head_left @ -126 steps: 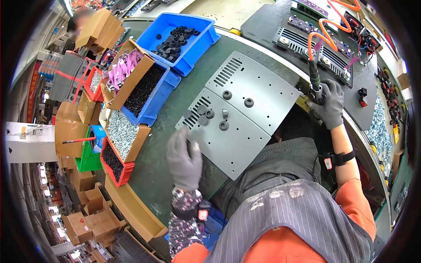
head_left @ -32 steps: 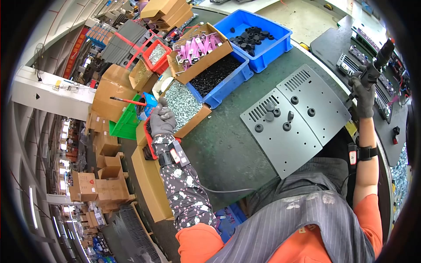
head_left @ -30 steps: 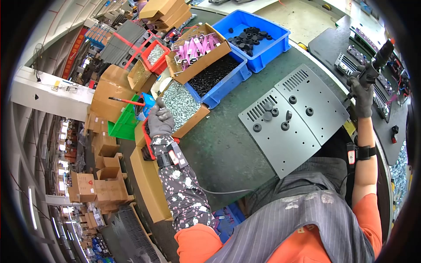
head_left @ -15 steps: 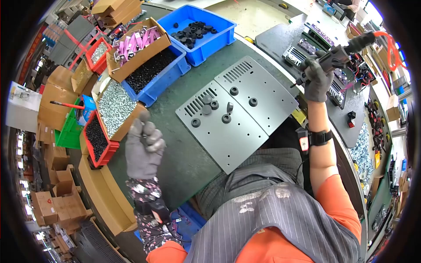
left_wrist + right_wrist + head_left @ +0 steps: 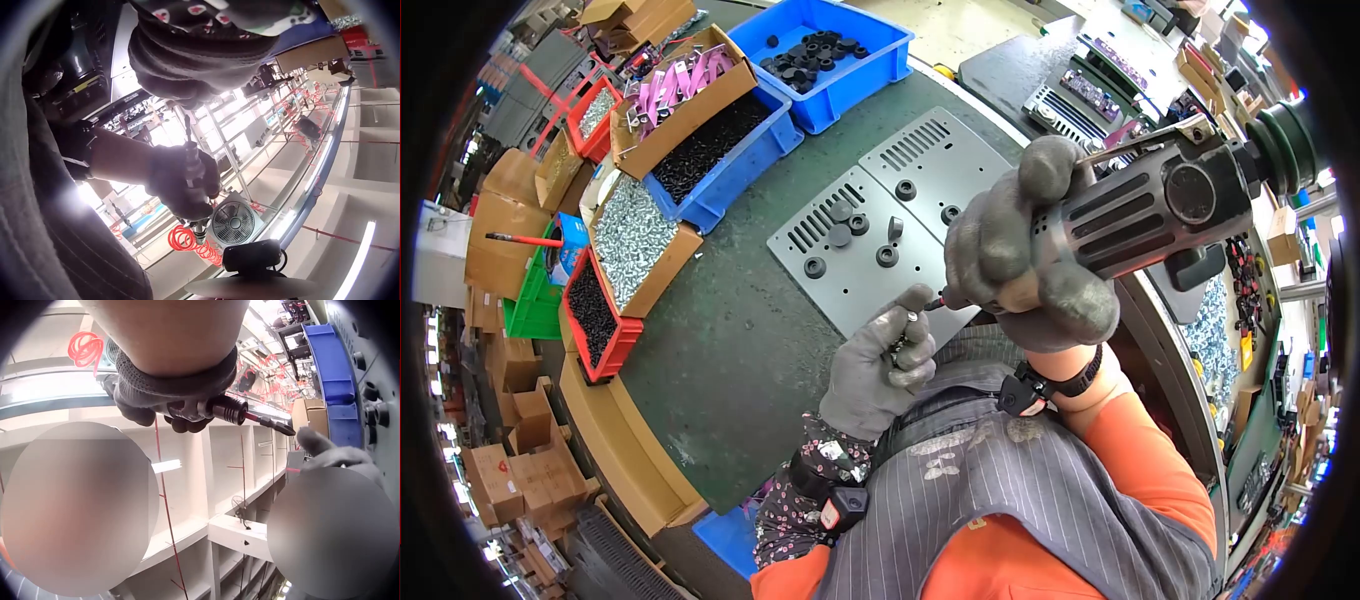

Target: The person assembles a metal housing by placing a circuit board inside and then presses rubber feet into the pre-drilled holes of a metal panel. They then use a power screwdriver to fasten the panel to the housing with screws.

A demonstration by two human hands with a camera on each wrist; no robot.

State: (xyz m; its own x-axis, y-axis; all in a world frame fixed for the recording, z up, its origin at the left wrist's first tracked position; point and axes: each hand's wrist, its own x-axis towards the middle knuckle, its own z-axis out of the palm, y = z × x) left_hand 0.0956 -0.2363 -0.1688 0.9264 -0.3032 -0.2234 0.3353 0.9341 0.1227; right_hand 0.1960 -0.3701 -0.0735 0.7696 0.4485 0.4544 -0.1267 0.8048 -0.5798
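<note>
In the head view, my gloved right hand (image 5: 1025,250) grips a pneumatic screwdriver (image 5: 1170,205), its bit (image 5: 937,303) pointing left at my other hand. My gloved left hand (image 5: 880,365) is curled around small shiny screws (image 5: 898,345), partly hidden by the fingers, with the thumb and index fingertip right at the bit tip. The right wrist view shows the screwdriver bit (image 5: 275,425) close to the left fingertips. Beyond the hands lie two grey slotted metal plates (image 5: 800,240). Several black rubber feet (image 5: 815,267) rest on them.
Left on the green table stand a carton of silver screws (image 5: 635,245), a red bin of black screws (image 5: 595,315), and a blue bin of small black parts (image 5: 710,145). A blue bin (image 5: 855,95) of rubber feet stands at the back. Circuit boards (image 5: 1090,95) lie right.
My left hand has come back from the screw carton to the plates' front edge, holding screws. My right hand has swung the screwdriver in from the right, bringing its bit to the left fingertips.
</note>
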